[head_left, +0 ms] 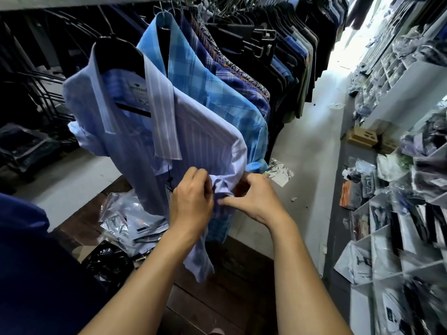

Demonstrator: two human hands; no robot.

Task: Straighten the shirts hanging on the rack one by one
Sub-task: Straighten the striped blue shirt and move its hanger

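A: Well, where did we stand with the rack?

B: We were on the front garment, the pale lilac-blue striped cotton shirt (200, 131). It hung on a black plastic hanger (116, 52) at the near end of the row, just in front of the turquoise plaid shirt (217, 88). The dark shirts further along (278, 56) looked to us not yet done.

A: And our hands?

B: Both were on it. Our left hand (191, 199) had its fingers curled, pinching a bunched fold of cloth (221, 187) partway down the shirt. Our right hand (256, 199) pinched the same bunch from the other side, thumb stretched out beneath it. Whether that fold was the sleeve end or the front edge, we could not tell.

A: How did the shirt lie?

B: Its long axis ran from the striped collar (162, 100) at upper left down to the loose tail (200, 262) by our left forearm. It was slanted rather than plumb, because we held the middle toward us. The open neck, label showing, faced us.

A: So the next move?

B: We judged it called for drawing the bunch flat, hands parting outward and downward. Then the body could drop straight under the hanger before we reached for the plaid one. A gentle pull, we thought, lest the shoulders slip off.
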